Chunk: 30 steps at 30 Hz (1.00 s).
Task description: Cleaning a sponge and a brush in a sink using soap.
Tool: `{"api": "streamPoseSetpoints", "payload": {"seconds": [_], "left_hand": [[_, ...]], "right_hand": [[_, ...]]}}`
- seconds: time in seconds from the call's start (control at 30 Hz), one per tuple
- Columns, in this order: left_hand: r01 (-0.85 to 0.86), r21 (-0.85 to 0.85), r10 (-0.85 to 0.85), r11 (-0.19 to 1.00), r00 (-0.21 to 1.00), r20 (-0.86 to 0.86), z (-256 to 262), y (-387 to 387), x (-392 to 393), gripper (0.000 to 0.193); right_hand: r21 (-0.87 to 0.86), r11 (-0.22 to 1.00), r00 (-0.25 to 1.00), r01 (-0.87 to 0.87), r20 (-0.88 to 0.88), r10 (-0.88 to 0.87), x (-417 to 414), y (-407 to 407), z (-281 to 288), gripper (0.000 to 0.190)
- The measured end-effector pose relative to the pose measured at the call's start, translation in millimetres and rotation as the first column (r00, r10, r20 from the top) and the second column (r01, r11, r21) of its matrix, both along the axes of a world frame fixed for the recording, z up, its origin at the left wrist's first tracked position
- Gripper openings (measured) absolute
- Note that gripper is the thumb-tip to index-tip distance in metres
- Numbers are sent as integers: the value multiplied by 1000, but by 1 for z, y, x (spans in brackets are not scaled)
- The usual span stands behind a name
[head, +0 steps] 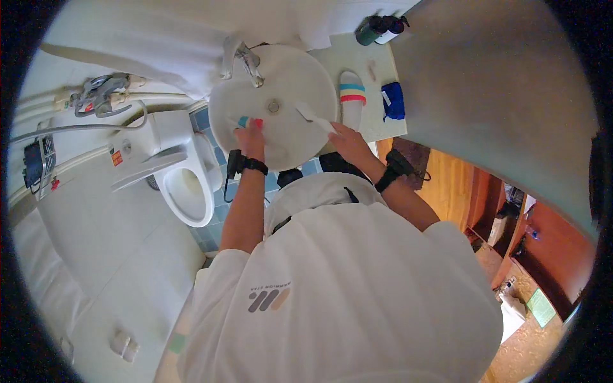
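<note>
My left hand is over the left part of the white round washbasin, closed on a slipper with blue and red bands; much of the slipper is hidden or blends with the basin. In my right hand, at the basin's right rim, is the handle of a white brush, its head pointing at the drain. Another slipper with blue, yellow and red bands lies on the counter right of the basin. The metal faucet stands at the basin's back.
A blue packet or cloth lies at the right of the pale counter. Pump bottles stand at its back corner. A toilet with raised lid is at the left, below a wall-mounted shower mixer. A door-like panel bounds the right.
</note>
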<state>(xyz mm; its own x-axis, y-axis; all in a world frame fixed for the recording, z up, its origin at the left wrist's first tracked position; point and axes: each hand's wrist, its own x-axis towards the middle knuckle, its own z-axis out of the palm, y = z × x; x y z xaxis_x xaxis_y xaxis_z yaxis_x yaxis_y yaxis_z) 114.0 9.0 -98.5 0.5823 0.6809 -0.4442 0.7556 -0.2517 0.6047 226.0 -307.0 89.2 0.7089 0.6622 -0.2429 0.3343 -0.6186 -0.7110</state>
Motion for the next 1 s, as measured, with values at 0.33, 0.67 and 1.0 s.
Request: {"api": "streamPoseSetpoints", "payload": {"seconds": [0.33, 0.67, 1.0], "left_hand": [[684, 523, -627, 509, 711, -319, -148, 23, 1, 65], [826, 152, -671, 543, 536, -513, -96, 9, 69, 42], [410, 394, -337, 823, 910, -244, -68, 37, 40, 35]], "right_hand": [[-102, 983, 953, 153, -248, -174, -4, -8, -8, 50], [-103, 973, 945, 206, -238, -225, -12, -13, -8, 47], [-183, 953, 911, 240, -295, -287, -9, -32, -9, 46]]}}
